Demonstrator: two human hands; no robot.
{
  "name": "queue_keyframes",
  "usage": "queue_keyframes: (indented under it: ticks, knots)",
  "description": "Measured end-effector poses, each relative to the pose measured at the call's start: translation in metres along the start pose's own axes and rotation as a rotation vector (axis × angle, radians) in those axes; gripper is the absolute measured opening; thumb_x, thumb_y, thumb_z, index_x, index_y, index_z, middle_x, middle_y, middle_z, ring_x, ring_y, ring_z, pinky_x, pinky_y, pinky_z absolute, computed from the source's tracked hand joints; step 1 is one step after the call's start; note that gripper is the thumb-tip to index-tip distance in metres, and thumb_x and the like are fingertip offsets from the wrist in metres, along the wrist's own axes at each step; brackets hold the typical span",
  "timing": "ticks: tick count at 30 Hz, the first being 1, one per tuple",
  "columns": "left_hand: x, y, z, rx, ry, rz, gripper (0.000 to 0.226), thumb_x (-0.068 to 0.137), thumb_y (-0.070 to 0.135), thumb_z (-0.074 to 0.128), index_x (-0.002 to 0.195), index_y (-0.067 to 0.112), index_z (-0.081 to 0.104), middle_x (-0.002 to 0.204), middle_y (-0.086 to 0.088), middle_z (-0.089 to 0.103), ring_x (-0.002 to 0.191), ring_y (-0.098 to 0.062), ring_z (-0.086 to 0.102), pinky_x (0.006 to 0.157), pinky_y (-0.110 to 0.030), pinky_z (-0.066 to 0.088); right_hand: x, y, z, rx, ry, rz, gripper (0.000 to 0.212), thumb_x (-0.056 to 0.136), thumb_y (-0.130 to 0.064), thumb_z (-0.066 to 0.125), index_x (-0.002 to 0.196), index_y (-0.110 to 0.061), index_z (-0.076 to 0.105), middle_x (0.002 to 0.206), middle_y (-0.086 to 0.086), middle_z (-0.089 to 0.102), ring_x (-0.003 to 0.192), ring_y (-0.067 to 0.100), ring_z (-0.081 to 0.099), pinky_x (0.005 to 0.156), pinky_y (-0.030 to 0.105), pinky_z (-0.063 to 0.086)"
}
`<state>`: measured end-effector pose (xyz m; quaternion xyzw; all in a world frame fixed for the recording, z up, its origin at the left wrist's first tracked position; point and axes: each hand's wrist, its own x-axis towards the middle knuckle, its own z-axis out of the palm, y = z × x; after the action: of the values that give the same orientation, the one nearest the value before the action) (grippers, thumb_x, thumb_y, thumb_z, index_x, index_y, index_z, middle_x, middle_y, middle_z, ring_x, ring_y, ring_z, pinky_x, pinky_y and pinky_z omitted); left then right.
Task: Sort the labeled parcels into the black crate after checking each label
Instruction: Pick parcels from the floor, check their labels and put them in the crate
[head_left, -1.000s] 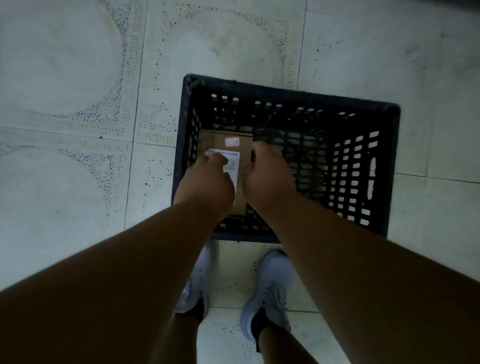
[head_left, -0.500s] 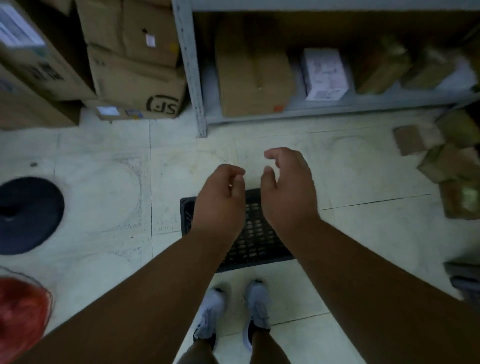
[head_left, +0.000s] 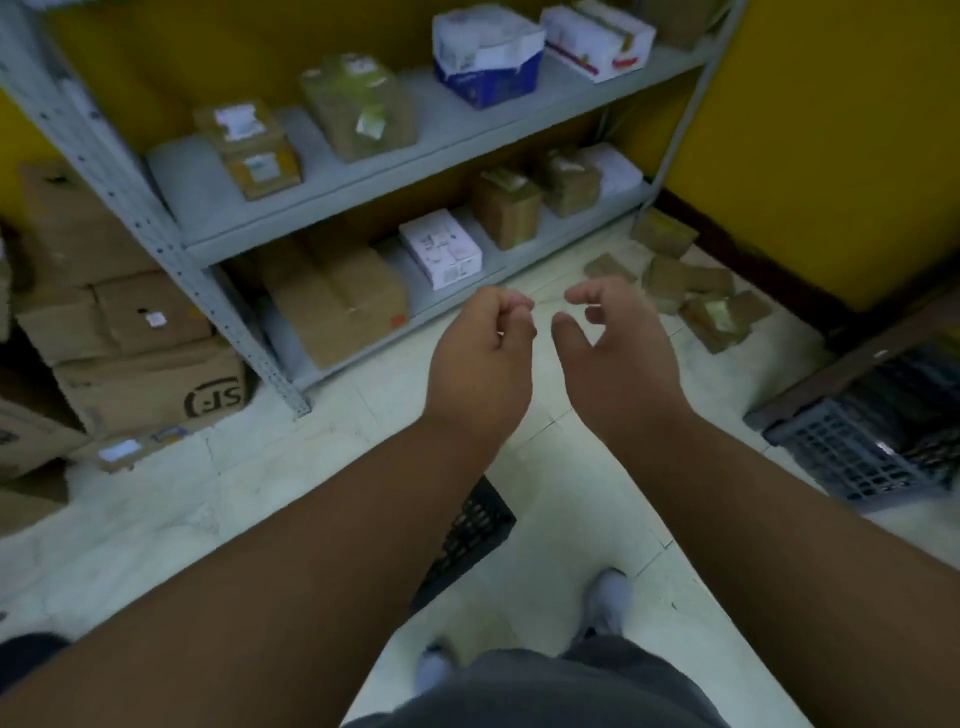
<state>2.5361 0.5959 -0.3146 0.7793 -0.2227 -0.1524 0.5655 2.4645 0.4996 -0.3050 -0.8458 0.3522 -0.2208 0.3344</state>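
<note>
Both hands are raised in front of me and hold nothing. My left hand (head_left: 480, 358) has its fingers curled loosely inward. My right hand (head_left: 618, 353) has fingers and thumb apart. Only a corner of the black crate (head_left: 475, 525) shows on the floor, between and below my forearms; its inside is hidden. A pile of small brown parcels (head_left: 691, 296) lies on the floor beyond my right hand, near the yellow wall. More labeled parcels sit on the grey metal shelf (head_left: 363, 171), among them a white one (head_left: 440, 248) on the bottom level.
Large cardboard boxes (head_left: 140, 358) are stacked on the floor at the left, beside the shelf's post. A blue-grey crate (head_left: 857, 452) stands at the right under a dark wooden edge. My shoes (head_left: 608, 597) stand on the pale floor tiles beside the black crate.
A second ago both hands held a labeled brown parcel inside the crate. They have let it go and risen empty, and my view has swung up and right toward the shelf and floor parcels.
</note>
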Motion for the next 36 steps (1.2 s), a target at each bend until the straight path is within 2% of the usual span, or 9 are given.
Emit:
queue_keyframes:
  ticks: [3,7,15,18,22,28,32,34,36]
  knots:
    - [0.01,0.033,0.042,0.015,-0.077,0.044,0.017,0.1,0.029,0.045,0.1,0.032,0.061,0.09,0.011,0.067,0.083,-0.01,0.065,0.08,-0.043,0.057,0.013,0.027,-0.046,0.021,0.068,0.02,0.026,0.094,-0.03,0.062,0.12,-0.026,0.058,0.115,-0.012,0.052,0.108,0.006,0.052,0.086,0.024,0.041]
    - [0.028,0.074,0.123,0.0,-0.141,0.074,0.015,0.097,0.027,0.048,0.095,0.035,0.062,0.085,0.012,0.068,0.073,-0.007,0.065,0.075,-0.042,0.059,0.043,0.081,-0.112,0.027,0.127,0.066,0.026,0.095,-0.026,0.061,0.121,-0.024,0.058,0.12,-0.006,0.056,0.109,0.008,0.053,0.09,0.028,0.046]
    - [0.053,0.124,0.29,-0.055,-0.257,0.083,0.015,0.095,0.022,0.053,0.091,0.034,0.062,0.083,0.006,0.068,0.071,-0.013,0.065,0.059,-0.027,0.052,0.114,0.196,-0.227,0.029,0.208,0.132,0.026,0.094,-0.025,0.061,0.119,-0.023,0.057,0.114,-0.004,0.057,0.103,0.011,0.055,0.086,0.035,0.053]
    - [0.057,0.13,0.322,-0.028,-0.295,0.077,0.014,0.095,0.023,0.053,0.092,0.034,0.062,0.084,0.005,0.068,0.074,-0.016,0.065,0.065,-0.033,0.056,0.123,0.226,-0.243,0.043,0.226,0.169,0.03,0.093,-0.029,0.063,0.122,-0.024,0.056,0.118,-0.004,0.058,0.107,0.01,0.055,0.088,0.034,0.052]
    - [0.082,0.142,0.354,-0.009,-0.288,0.091,0.015,0.095,0.024,0.053,0.092,0.035,0.062,0.084,0.005,0.068,0.073,-0.015,0.065,0.063,-0.034,0.055,0.145,0.249,-0.255,0.093,0.253,0.182,0.03,0.09,-0.03,0.065,0.119,-0.026,0.056,0.118,-0.007,0.058,0.107,0.009,0.054,0.086,0.033,0.051]
    - [0.123,0.134,0.391,0.017,-0.315,0.088,0.012,0.089,0.027,0.051,0.093,0.033,0.062,0.085,0.005,0.068,0.076,-0.017,0.066,0.075,-0.048,0.058,0.181,0.279,-0.259,0.073,0.289,0.253,0.039,0.087,-0.033,0.07,0.124,-0.027,0.056,0.121,-0.009,0.056,0.108,0.007,0.054,0.087,0.031,0.049]
    - [0.166,0.128,0.418,-0.004,-0.378,0.089,0.017,0.082,0.034,0.049,0.094,0.032,0.061,0.09,0.006,0.068,0.084,-0.018,0.067,0.081,-0.048,0.058,0.225,0.295,-0.257,0.043,0.316,0.315,0.037,0.086,-0.034,0.072,0.118,-0.03,0.055,0.118,-0.011,0.054,0.103,0.004,0.053,0.082,0.026,0.048]
    - [0.195,0.124,0.432,-0.007,-0.411,0.105,0.014,0.084,0.032,0.052,0.094,0.033,0.062,0.09,0.007,0.068,0.083,-0.018,0.066,0.081,-0.048,0.058,0.252,0.302,-0.256,0.054,0.358,0.348,0.034,0.085,-0.031,0.073,0.109,-0.039,0.051,0.11,-0.015,0.05,0.096,0.003,0.053,0.08,0.03,0.051]
    - [0.231,0.122,0.443,0.016,-0.441,0.136,0.009,0.088,0.029,0.054,0.094,0.033,0.061,0.089,0.008,0.067,0.081,-0.016,0.066,0.078,-0.045,0.058,0.283,0.306,-0.252,0.082,0.393,0.403,0.039,0.085,-0.031,0.072,0.098,-0.051,0.041,0.101,-0.023,0.043,0.09,0.004,0.053,0.077,0.038,0.058]
